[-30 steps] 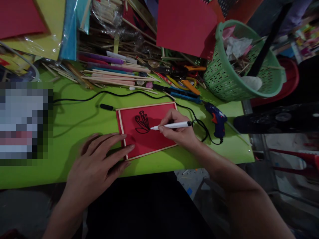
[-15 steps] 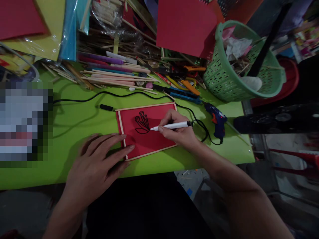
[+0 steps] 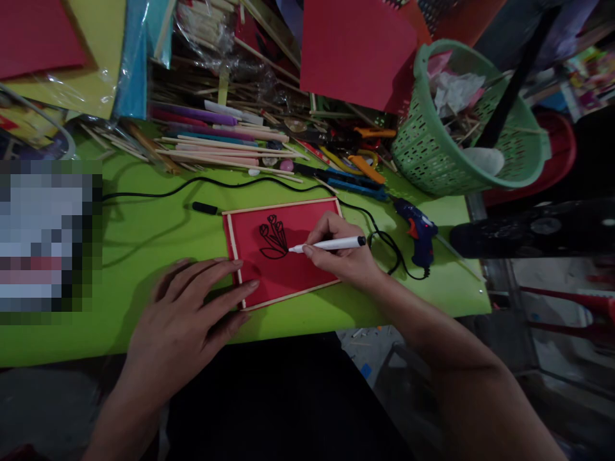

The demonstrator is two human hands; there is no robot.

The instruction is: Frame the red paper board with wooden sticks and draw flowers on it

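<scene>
A red card (image 3: 307, 282) edged with thin wooden sticks lies on the green table (image 3: 158, 224). Black line-drawn tulips (image 3: 273, 237) stand on its left half. My right hand (image 3: 339, 246) grips a white marker (image 3: 331, 244), its tip at the base of the stems. Fingers apart, my left hand (image 3: 192, 307) rests flat with its fingertips on the card's lower left edge. Just off the card's upper left corner lies a black marker cap (image 3: 205, 208).
A glue gun (image 3: 417, 234) lies at the right with its black cord (image 3: 225, 184) running behind the card. Sticks (image 3: 221, 148), pens and cutters crowd the back. A green basket (image 3: 413, 141) holding scraps stands back right. A pixelated patch covers the left.
Hardly anything differs. The marker's rear end has shifted slightly left with my right hand, while its tip stays near the stem base. My left hand has not moved.
</scene>
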